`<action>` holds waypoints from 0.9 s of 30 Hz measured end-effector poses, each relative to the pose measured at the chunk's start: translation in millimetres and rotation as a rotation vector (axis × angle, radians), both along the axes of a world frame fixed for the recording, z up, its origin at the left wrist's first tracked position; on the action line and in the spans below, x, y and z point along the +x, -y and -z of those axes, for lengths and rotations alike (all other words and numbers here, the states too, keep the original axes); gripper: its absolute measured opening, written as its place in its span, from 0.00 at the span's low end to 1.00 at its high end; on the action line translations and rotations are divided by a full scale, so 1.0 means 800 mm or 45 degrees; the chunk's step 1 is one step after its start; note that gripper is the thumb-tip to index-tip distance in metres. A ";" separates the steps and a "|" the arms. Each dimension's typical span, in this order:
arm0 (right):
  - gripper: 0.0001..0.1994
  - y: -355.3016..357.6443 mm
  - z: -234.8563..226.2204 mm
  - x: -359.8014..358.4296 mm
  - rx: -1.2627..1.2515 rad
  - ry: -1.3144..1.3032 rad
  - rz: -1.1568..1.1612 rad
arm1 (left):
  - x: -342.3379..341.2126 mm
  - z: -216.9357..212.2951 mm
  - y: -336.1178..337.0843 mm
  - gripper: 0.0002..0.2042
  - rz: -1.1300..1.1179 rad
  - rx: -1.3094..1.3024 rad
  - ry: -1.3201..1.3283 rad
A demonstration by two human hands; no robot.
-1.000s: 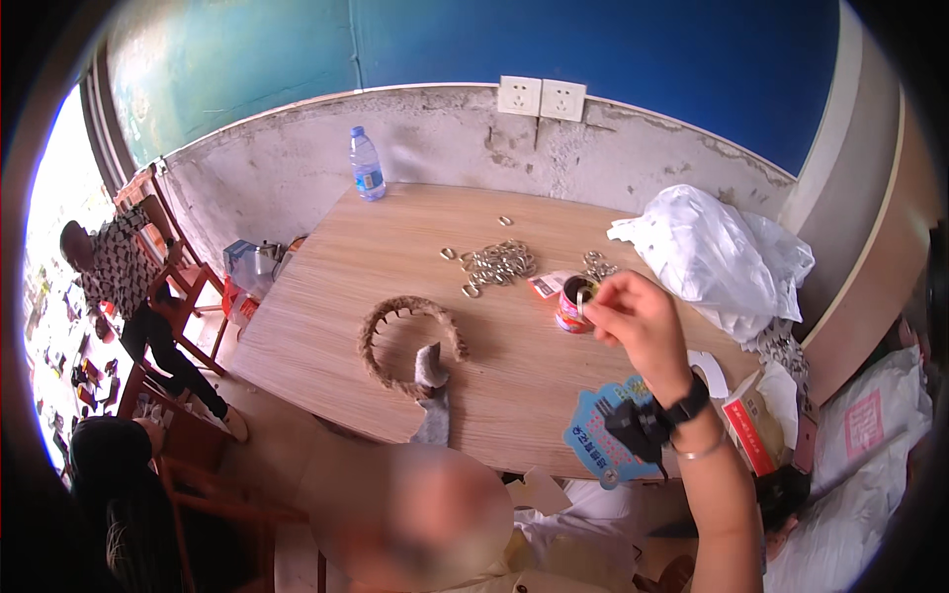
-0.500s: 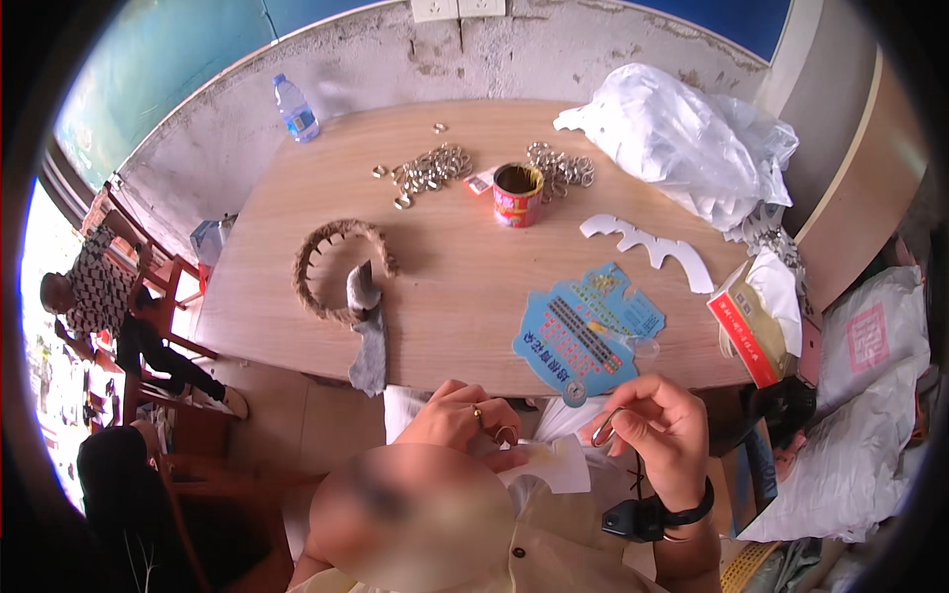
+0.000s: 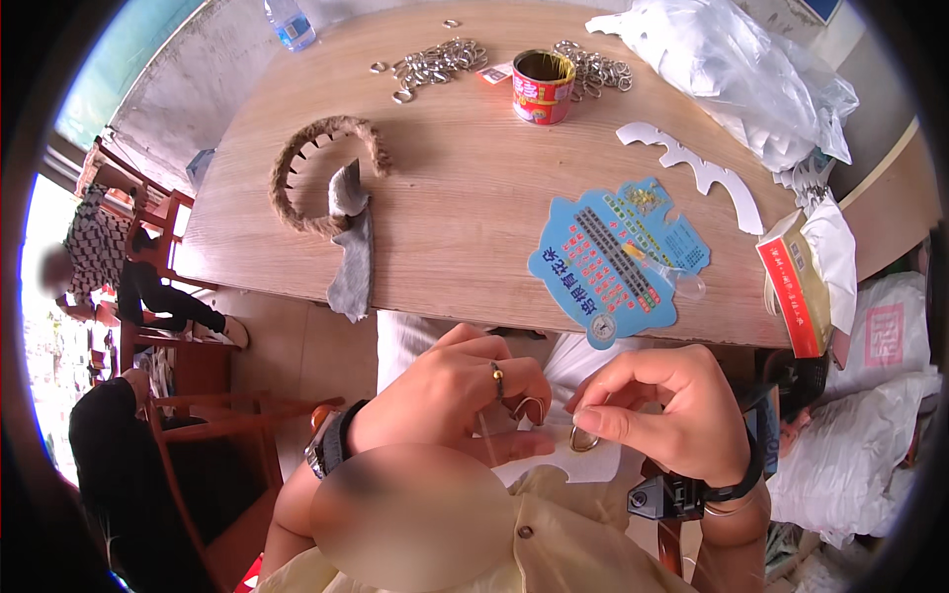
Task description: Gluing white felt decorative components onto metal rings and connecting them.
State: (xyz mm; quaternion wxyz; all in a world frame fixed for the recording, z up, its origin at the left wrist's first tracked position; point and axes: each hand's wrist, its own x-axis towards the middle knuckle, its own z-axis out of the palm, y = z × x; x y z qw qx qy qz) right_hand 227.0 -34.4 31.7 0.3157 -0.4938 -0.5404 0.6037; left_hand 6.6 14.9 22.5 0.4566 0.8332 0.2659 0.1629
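Above my lap, my left hand is closed, with a small metal ring between its fingers and a thin ring on one finger. My right hand pinches another metal ring between thumb and fingertips. The two hands face each other with a narrow gap between. Beneath them lies a white sheet with a curved cut in its edge; whether my left hand also grips it, I cannot tell. Metal rings like these lie heaped in one pile and a second pile at the table's far side.
On the table are a red tin, a brown fuzzy hoop, grey fabric, a blue printed card, a white notched strip, a tissue box and a plastic bag. A person sits at the left.
The view has tilted down, so the table's things sit higher in it. My right hand has come closer to my left, its ring now lower and beside the white sheet.
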 end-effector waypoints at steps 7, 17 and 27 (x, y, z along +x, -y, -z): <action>0.06 -0.002 -0.003 -0.005 0.011 0.101 0.056 | 0.006 0.002 0.000 0.15 -0.088 0.027 0.050; 0.08 0.004 -0.007 -0.014 0.167 0.156 0.119 | 0.006 0.007 0.006 0.14 -0.254 0.131 0.030; 0.12 0.030 0.015 -0.010 -0.177 -0.359 0.314 | 0.007 0.003 0.010 0.16 -0.391 0.370 0.020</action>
